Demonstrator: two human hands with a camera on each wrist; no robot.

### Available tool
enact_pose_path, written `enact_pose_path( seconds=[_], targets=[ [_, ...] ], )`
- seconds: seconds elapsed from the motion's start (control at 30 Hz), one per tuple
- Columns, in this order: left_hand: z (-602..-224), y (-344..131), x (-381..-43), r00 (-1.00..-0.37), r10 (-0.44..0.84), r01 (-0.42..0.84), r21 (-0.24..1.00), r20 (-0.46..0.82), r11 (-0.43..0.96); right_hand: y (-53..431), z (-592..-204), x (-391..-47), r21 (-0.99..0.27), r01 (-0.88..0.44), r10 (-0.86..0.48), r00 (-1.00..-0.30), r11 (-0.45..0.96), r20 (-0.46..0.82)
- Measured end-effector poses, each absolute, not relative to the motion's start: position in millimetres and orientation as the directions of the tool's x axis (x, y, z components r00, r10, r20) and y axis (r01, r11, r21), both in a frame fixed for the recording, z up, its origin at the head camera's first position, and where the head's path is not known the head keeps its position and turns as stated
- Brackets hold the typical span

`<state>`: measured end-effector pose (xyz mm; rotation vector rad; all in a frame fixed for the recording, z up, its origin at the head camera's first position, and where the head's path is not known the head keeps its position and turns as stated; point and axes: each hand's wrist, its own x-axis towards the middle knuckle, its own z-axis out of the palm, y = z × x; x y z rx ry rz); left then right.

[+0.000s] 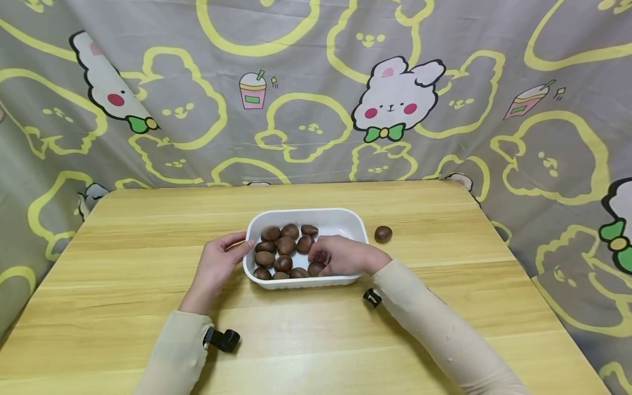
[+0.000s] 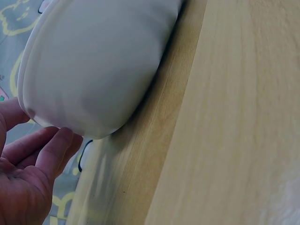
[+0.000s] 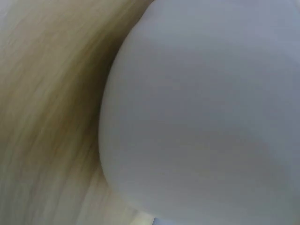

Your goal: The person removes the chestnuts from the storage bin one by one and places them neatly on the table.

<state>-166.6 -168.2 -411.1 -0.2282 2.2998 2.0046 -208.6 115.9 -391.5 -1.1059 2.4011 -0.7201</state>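
A white oblong tray (image 1: 340, 219) stands on the wooden table, with several brown chestnuts (image 1: 285, 246) lying mostly in its left half. My left hand (image 1: 217, 263) pinches the tray's left end, thumb over the rim and fingers against the outer wall; the left wrist view shows these fingers (image 2: 54, 150) at the wall. Reaching over the tray's right end, my right hand (image 1: 345, 255) has its fingers curled down around a chestnut (image 1: 323, 257), partly hidden by them. Only the tray's outer wall (image 3: 197, 117) and the table appear in the right wrist view.
One loose chestnut (image 1: 383, 234) lies on the table (image 1: 306, 340) just right of the tray. Black wrist cameras (image 1: 224, 340) sit on both sleeves. A grey curtain (image 1: 306, 71) with cartoon prints hangs behind the table and along its sides.
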Motion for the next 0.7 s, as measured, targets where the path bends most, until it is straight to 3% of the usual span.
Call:
enact_pose_path(
  seconds=[0.4,0.7],
  targets=[
    [-411,-168,-166,-0.986,-0.061,-0.159,0.978,-0.152,0.132,115,-389,-208,-0.577,-0.553,-0.745,-0.650,0.601,-0.153],
    [-412,-169,-167,-0.987,-0.060,-0.159,0.977,-0.152,0.140,129,-377,-212,-0.651,-0.522,-0.715,-0.697,0.552,-0.048]
  ],
)
